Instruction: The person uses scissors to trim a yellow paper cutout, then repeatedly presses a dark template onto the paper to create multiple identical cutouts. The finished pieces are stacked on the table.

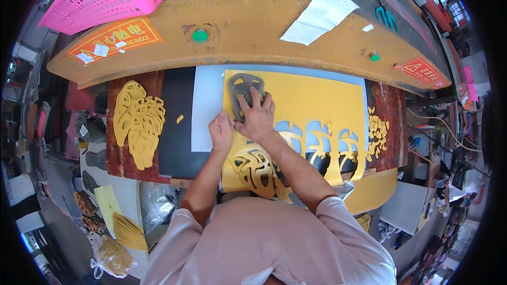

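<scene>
The right hand (256, 119) lies with fingers spread flat on one grey die (244, 91), pressing it onto the far left corner of the yellow sheet (311, 103). The left hand (221, 132), curled closed, pins the sheet's left edge; whether it grips anything I cannot tell. The die looks stiff and fairly heavy, best taken by its outer rim; the sheet looks thin, light and floppy. Left of the sheet lies one pile of yellow cutouts (138, 121), with a smaller pile (377, 132) to its right.
</scene>
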Demonstrator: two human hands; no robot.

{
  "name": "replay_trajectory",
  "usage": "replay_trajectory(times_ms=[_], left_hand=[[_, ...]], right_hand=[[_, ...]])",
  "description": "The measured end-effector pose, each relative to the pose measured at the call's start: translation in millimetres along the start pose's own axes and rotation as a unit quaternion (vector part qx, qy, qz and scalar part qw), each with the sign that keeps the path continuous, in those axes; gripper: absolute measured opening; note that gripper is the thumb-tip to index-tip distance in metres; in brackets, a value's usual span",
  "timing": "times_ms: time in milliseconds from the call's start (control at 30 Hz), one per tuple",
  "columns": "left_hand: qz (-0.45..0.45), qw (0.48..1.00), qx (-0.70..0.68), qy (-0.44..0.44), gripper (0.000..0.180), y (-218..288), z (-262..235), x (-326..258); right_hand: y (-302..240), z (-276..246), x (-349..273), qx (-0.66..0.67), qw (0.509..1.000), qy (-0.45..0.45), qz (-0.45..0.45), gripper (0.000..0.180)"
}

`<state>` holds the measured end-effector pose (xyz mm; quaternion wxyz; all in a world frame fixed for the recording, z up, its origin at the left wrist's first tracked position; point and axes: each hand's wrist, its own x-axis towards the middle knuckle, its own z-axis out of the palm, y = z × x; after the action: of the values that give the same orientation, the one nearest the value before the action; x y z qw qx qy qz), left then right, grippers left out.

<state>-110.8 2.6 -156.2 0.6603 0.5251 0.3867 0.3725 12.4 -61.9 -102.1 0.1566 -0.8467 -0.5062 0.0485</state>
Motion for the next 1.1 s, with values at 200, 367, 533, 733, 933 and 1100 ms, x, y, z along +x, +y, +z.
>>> replay_trajectory(times_ms=[200,367,533,733,933,1100], left_hand=[[0.180,0.954,0.241,-0.023,0.035,-26.1,-25.6,-76.7],[0.151,0.954,0.255,-0.034,0.035,-9.5,-29.0,-117.6],[-0.002,0.957,0.239,-0.162,0.048,44.1,11.9,-133.2],[-0.023,0.915,0.253,-0.314,0.068,55.8,52.9,-93.6],[-0.180,0.909,0.086,-0.365,0.067,59.9,32.1,-91.4],[-0.023,0.876,0.325,-0.357,0.068,61.0,51.1,-104.1]], right_hand=[[13.1,-36.1,-56.3,0.210,0.976,-0.054,0.006,0.072],[76.5,-91.5,-60.2,0.688,0.672,-0.180,0.205,0.072],[78.2,-85.0,-80.0,0.741,0.627,-0.142,0.194,0.072],[76.9,-74.7,-88.1,0.750,0.622,-0.126,0.187,0.071],[83.0,-68.6,-86.8,0.770,0.596,-0.131,0.188,0.072],[78.9,-66.3,-89.2,0.776,0.581,-0.131,0.205,0.071]])
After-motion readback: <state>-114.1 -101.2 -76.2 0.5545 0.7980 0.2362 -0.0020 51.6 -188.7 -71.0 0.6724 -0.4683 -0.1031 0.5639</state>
